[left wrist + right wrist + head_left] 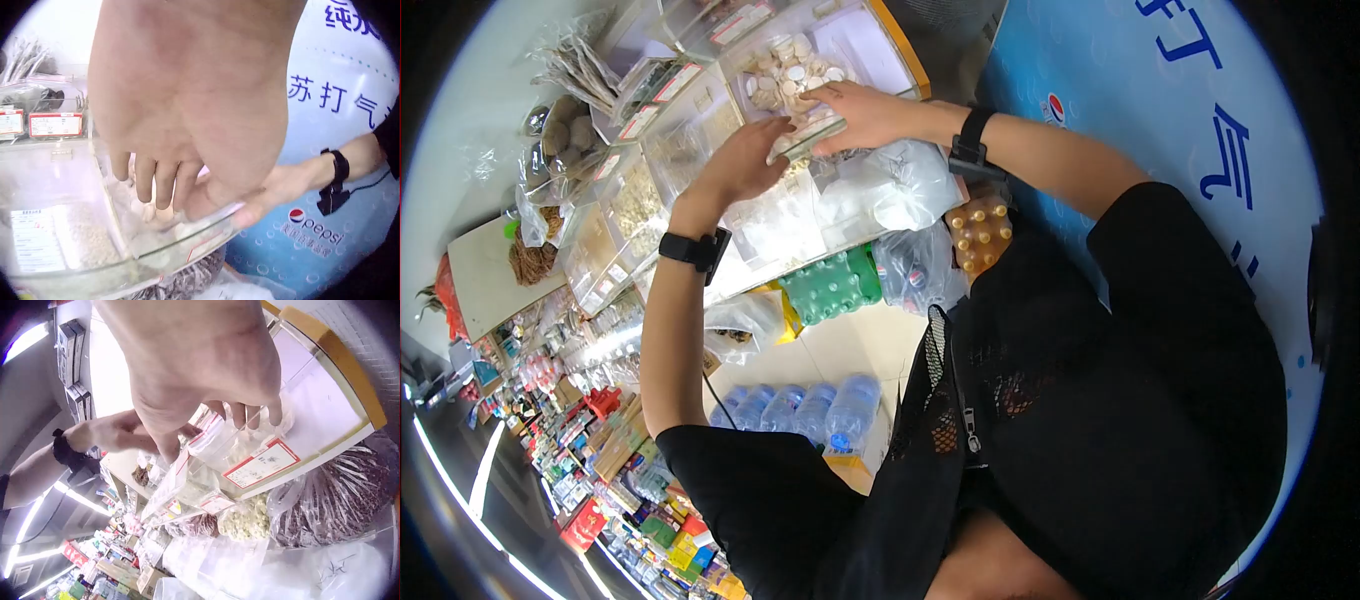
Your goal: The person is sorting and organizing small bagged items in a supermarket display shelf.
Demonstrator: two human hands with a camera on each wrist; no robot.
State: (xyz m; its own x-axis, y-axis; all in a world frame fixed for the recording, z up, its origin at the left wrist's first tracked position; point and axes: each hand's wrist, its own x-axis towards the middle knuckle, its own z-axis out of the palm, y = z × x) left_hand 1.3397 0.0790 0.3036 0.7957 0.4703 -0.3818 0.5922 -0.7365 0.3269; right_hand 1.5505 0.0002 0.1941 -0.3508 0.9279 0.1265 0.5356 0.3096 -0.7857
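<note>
When looking down from the head view, find a loose heap of pale, flat, roundish, dry-looking slices (785,85) inside the clear plastic bin with a yellow edge (878,45), gathered toward the end away from that edge. See the left hand (750,160) at the bin's front, with fingers slightly spread and hanging loosely toward the heap. See the right hand (860,118) just beside it, reaching over the bin's front wall, with fingers likewise a little apart. Cannot tell fingertip contact from mere nearness, nor make out any slice pinched. Note a white label with a red border (262,464) on the bin's front, and a clear bag of dark dried pieces (331,494) just outside it. Judge the slices light and stiff, probably brittle at the rims and apt to slide over one another. Best to take a single slice by its flat faces, or scoop several from below with cupped fingers, without squeezing hard.
</note>
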